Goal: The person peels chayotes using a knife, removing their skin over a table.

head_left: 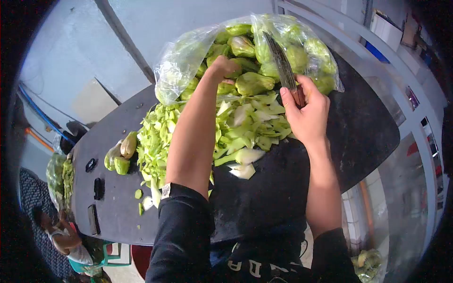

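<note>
My right hand [309, 111] is closed round the handle of a knife [281, 61], whose dark, wet-looking blade points up and away over the bag. My left hand [225, 69] reaches into an open clear plastic bag [177, 59] full of green chayotes [255, 84]. Its fingers and thumb curl round a chayote [244, 65] there, though part of the grip is hidden. Beneath my left forearm, a wide heap of pale green chayote slices and peelings [158, 129] spreads in front of the bag. Larger pale pieces [243, 170] lie at its near edge.
Several chayotes [127, 146] sit left of the heap on the dark table [264, 203]. Small black objects [98, 188] lie near the table's left edge. A seated person [68, 240] is at the lower left, by another filled bag [55, 177]. Metal railing [358, 33] runs along the right.
</note>
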`<act>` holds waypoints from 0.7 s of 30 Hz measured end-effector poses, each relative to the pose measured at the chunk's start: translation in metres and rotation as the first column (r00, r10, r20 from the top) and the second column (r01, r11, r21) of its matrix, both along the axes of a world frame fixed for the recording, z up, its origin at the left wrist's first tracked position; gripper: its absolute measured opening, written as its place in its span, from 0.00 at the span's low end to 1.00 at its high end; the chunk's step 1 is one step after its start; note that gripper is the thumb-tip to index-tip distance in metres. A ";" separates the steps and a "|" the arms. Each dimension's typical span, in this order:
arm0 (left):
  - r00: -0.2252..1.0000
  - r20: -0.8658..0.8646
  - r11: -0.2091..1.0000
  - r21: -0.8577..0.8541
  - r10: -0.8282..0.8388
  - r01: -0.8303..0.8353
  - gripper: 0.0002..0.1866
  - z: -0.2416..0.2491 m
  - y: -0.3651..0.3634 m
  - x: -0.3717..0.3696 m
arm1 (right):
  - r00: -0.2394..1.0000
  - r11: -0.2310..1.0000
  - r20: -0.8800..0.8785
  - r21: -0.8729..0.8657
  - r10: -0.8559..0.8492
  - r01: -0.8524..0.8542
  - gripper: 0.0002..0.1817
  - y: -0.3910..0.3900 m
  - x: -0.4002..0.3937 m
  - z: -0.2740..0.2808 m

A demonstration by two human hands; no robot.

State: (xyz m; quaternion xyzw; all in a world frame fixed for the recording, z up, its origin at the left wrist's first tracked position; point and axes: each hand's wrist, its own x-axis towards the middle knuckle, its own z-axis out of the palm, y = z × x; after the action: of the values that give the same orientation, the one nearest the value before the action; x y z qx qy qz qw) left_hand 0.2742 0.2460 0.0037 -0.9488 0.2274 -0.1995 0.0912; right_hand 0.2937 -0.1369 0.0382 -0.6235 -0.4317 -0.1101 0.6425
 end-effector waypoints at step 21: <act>0.209 -0.512 -0.025 -0.413 0.834 -0.910 0.31 0.056 -0.109 -0.004 | 0.999 1.000 -0.035 -0.014 0.005 -0.006 0.12 0.004 0.004 -0.006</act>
State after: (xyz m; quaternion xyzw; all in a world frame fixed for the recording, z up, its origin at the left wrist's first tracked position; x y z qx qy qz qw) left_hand 0.2704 0.1366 0.0600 -0.8453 -0.5003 -0.1079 -0.1530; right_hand 0.2974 -0.1332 0.0324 -0.6287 -0.4230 -0.0944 0.6457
